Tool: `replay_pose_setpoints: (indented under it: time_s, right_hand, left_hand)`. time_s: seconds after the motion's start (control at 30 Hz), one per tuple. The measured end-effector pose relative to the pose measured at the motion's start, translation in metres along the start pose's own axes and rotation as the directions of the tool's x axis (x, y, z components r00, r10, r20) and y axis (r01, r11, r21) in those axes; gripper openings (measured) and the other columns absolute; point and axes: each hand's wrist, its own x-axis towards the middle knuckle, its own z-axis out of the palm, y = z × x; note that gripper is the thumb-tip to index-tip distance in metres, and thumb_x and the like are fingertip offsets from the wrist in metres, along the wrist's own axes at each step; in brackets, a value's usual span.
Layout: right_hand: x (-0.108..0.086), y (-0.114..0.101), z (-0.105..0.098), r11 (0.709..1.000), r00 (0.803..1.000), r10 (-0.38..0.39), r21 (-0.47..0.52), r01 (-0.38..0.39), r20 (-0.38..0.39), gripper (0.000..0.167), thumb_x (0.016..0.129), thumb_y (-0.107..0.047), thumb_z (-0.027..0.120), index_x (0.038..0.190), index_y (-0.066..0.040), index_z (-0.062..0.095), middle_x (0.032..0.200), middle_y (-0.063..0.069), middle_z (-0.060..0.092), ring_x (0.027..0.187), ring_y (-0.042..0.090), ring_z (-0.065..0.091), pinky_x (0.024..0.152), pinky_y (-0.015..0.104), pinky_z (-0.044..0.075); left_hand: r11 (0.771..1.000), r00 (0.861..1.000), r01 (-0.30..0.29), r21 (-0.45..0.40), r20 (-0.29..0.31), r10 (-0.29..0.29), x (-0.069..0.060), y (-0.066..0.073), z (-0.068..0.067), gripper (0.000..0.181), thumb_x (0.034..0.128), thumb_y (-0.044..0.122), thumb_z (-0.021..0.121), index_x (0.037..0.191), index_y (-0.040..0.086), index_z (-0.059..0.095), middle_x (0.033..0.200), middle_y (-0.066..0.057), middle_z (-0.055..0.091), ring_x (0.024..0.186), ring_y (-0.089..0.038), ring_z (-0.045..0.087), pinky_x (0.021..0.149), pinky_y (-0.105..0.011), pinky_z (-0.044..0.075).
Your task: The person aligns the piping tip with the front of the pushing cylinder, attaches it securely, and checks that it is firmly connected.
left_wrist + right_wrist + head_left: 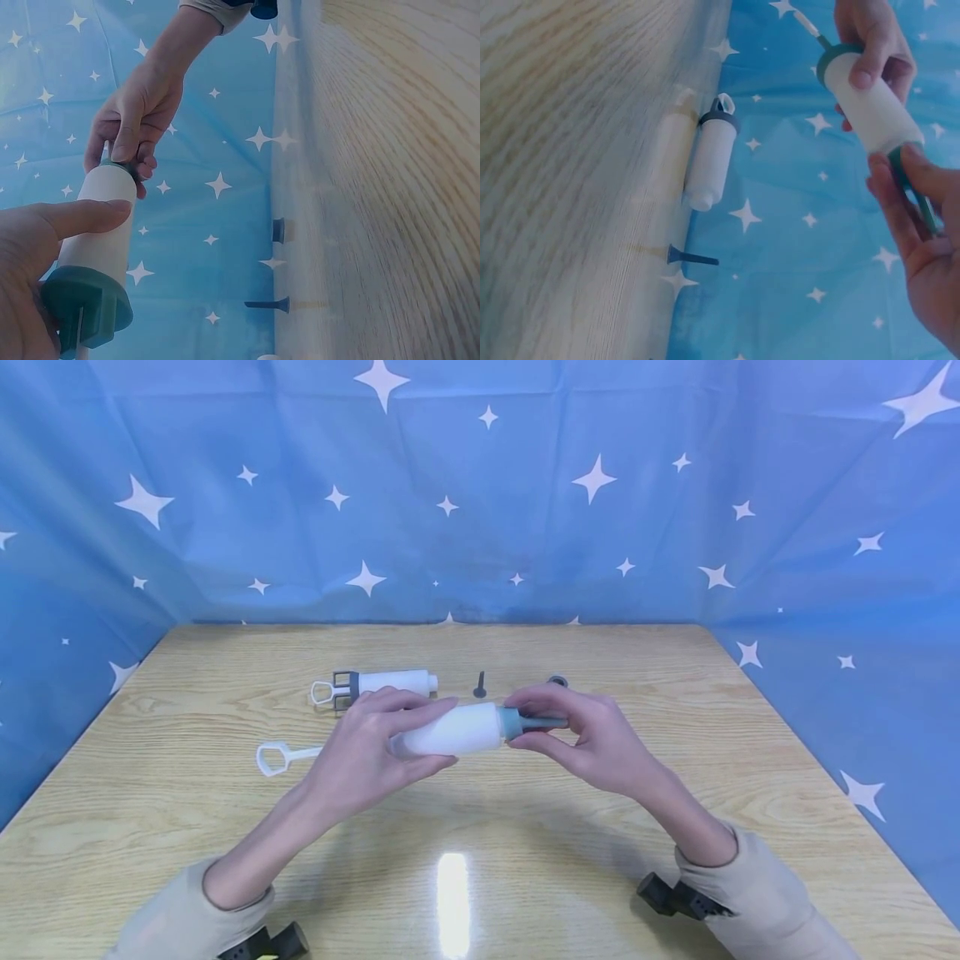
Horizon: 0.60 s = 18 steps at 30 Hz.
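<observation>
My left hand [358, 745] grips the white barrel [457, 729] of a large plunger syringe, held level above the table. Its white loop handle [273, 758] sticks out to the left on a thin rod. In the left wrist view a green flanged collar [86, 296] shows at the barrel's rear end, below the left thumb. At the front end, my right hand [596, 737] pinches the teal nozzle cap [511, 724] between thumb and fingers. The narrow nozzle tip [543, 722] points right, under the right palm. How firmly the cap sits on the barrel cannot be told.
Behind the left hand lies a second white syringe [393, 682] with a dark grey collar and white loop handle. A dark nozzle [480, 686] stands on the wooden table [637, 668]. A dark ring-shaped cap [557, 680] is partly hidden behind the right hand. Blue starry cloth [450, 543] surrounds the table.
</observation>
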Motion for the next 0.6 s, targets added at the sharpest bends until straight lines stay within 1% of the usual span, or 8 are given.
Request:
replay_pose_setpoints:
  time_s: [0.13,0.33,0.47,0.6]
  right_hand:
    - [-0.001,-0.0003,0.0,1.0,1.0,0.006,-0.011,-0.006,-0.002,0.043,0.08,0.01,0.079,0.119,-0.002,0.067,0.109,0.008,0.074,0.092,0.018,0.074,0.078,0.029,0.059]
    - [-0.0029,-0.0009,0.0011,0.999,0.999,0.035,0.032,-0.036,0.013,0.038,0.084,0.012,0.074,0.119,0.002,0.066,0.104,0.011,0.074,0.084,0.016,0.075,0.07,0.029,0.06]
    - [-0.002,0.0002,0.0015,1.0,1.0,0.01,-0.012,-0.01,-0.008,0.037,0.083,0.008,0.077,0.117,-0.002,0.068,0.105,0.007,0.074,0.087,0.016,0.074,0.073,0.027,0.06]
    - [-0.0003,0.0007,0.0016,0.997,0.998,-0.056,-0.051,0.054,-0.029,0.033,0.085,-0.003,0.08,0.116,-0.004,0.07,0.108,0.006,0.074,0.092,0.016,0.073,0.08,0.027,0.058]
  left_hand:
    - [1.0,1.0,0.001,0.004,0.002,-0.001,-0.0004,0.0006,-0.0003,0.054,0.0698,0.019,0.094,0.119,0.008,0.076,0.107,-0.013,0.074,0.098,-0.028,0.067,0.081,-0.048,0.053]
    - [1.0,1.0,-0.003,0.012,0.005,0.003,-0.0007,0.0016,-0.0002,0.054,0.0698,0.019,0.094,0.119,0.008,0.075,0.107,-0.012,0.074,0.099,-0.029,0.067,0.084,-0.05,0.052]
    - [0.999,1.0,-0.017,0.027,0.003,0.017,-0.0009,0.0014,0.0002,0.054,0.0697,0.019,0.094,0.119,0.007,0.076,0.106,-0.012,0.074,0.099,-0.028,0.067,0.087,-0.052,0.05]
    - [1.0,1.0,-0.018,0.019,0.003,0.018,-0.0009,0.001,-0.0002,0.054,0.0698,0.02,0.094,0.119,0.008,0.076,0.107,-0.012,0.074,0.1,-0.028,0.067,0.086,-0.05,0.051]
